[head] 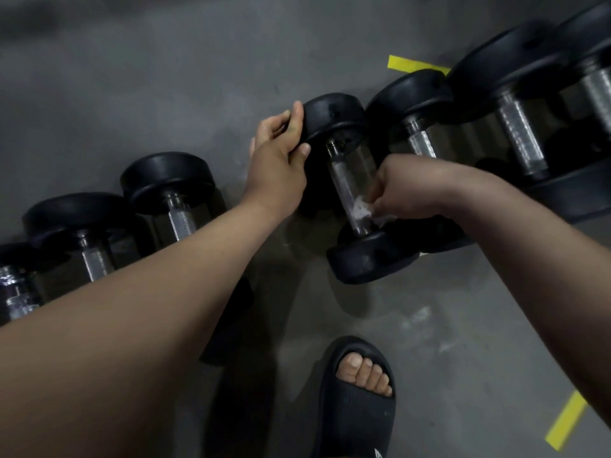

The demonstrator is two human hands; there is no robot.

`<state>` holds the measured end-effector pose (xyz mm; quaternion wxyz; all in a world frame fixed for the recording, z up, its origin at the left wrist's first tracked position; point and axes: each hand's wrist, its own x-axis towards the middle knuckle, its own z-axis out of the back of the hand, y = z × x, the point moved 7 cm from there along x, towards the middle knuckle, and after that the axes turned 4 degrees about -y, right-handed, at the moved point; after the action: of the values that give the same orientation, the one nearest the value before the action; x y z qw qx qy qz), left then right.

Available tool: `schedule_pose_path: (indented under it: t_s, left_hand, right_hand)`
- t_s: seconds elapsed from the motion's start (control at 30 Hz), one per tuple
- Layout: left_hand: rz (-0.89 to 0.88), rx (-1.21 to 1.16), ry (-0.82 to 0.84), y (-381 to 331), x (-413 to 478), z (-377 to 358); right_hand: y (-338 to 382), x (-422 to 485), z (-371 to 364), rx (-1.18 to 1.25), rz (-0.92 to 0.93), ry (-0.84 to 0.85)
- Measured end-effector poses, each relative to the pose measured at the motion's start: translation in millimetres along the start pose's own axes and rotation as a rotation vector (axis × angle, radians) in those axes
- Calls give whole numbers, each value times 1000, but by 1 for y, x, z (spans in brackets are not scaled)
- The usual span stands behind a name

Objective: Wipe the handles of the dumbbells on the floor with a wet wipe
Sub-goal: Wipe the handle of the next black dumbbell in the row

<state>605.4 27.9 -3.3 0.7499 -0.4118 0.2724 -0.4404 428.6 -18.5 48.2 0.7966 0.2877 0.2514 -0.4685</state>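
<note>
Dumbbell (pixel 350 190): mid-row on floor (pixel 165 77), handle running away from person. Left hand (pixel 281 153) grips far head; right hand (pixel 396 190) pinches wipe (pixel 362 211) against handle's near end.

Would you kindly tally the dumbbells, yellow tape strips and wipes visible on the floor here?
Black dumbbells with metal handles: 7
Yellow floor tape strips: 2
White wet wipe: 1
Total: 10
</note>
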Motion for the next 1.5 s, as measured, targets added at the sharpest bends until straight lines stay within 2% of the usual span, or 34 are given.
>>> schedule_pose_path:
  t_s: [0.07,0.17,0.23,0.43,0.57,0.67,0.77,0.83,0.93,1.03,1.2,1.37,1.5]
  left_hand:
    - [21,25,39,-4,1,4]
    - [72,70,115,-12,-2,15]
    - [81,97,111,-18,-15,26]
    - [135,195,87,-8,-70,53]
    - [93,222,114,-15,-105,56]
    - [77,134,200,-26,-130,37]
    - [181,19,281,-24,-145,16]
    - [208,-4,277,-21,-148,10]
    - [219,-27,262,-20,-149,10]
    - [218,-20,279,-21,-149,11]
    - [235,24,297,-25,-150,11]
    - [206,74,377,-32,-159,24]
    - [165,170,241,-28,-163,72]
  right_hand:
    - [4,0,7,200,9,-75]
    - [6,4,15,437,46,-283]
    - [8,7,6,531,69,-307]
    - [-1,9,-4,329,45,-514]
    - [7,-2,-8,287,74,-500]
    - [13,-1,-7,201,107,-519]
    - [22,10,5,167,123,-600]
    - [27,14,9,126,143,-629]
    - [26,4,2,34,236,-558]
    - [20,-9,-5,59,258,-448]
    - [28,-1,2,21,251,-544]
    - [19,-17,-14,-10,206,-266]
    - [36,-27,-6,84,210,-385]
